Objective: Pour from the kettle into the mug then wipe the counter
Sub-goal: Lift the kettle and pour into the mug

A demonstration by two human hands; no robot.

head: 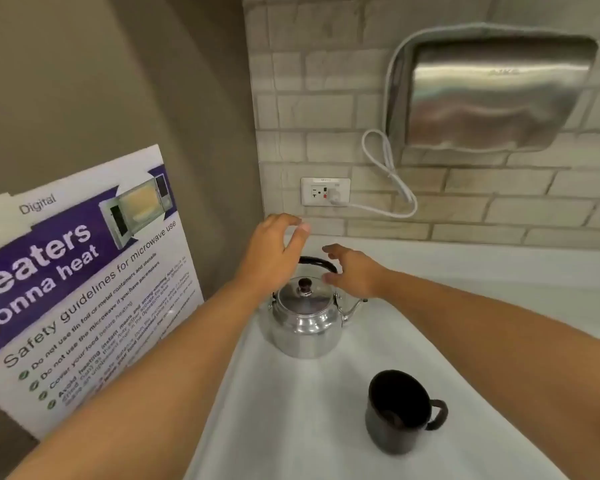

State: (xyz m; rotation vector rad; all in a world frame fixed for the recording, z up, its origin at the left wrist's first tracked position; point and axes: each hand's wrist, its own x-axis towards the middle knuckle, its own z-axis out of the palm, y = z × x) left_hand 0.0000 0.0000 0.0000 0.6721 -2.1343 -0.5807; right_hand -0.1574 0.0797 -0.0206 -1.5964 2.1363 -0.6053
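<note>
**Hands over the kettle, nothing gripped yet**

While both hands hover above it, the kettle [307, 318] sits on the white counter [291, 427], near the back corner, lid on, spout pointing right. It's shiny metal w/ a dark knob on the lid and a black bail handle [317, 262] standing upright, which prob. explains the approach from above. Left hand [274, 251] is open, fingers curled loosely, just left of the handle; right hand [355, 271] is open too, fingers spread beside it. Neither seems to touch it. The dark mug [400, 412] stands nearer the camera, to the right, well apart from the kettle, mouth up, handle facing right, so ready for pouring. No cloth in view for the wipe.
</note>
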